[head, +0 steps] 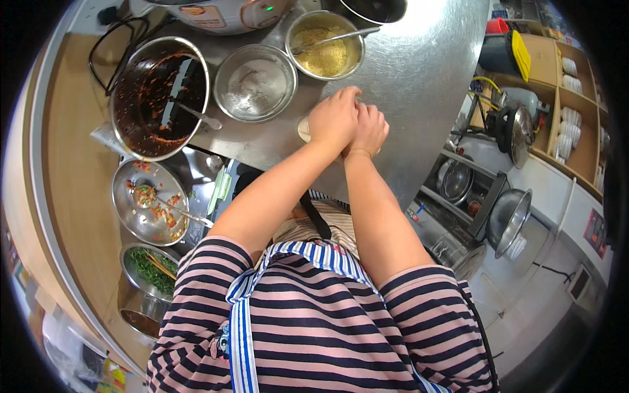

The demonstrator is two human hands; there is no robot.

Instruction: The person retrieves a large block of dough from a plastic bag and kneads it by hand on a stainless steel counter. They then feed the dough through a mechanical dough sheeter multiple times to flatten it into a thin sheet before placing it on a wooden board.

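My left hand and my right hand press together on the stainless steel table, fingers overlapping. Beneath them a pale piece of what looks like dough shows at the left, mostly covered by my hands. How the fingers lie on it is hidden. Just beyond my hands stands a metal bowl of yellowish powder with a spoon in it. Left of that, another metal bowl has white powder in it.
A large bowl of dark red sauce stands at the left, a spoon inside. Nearer are a bowl of chopped vegetables and a bowl of greens with chopsticks. An electric cooker stands at the back. Shelves hold stacked bowls at right.
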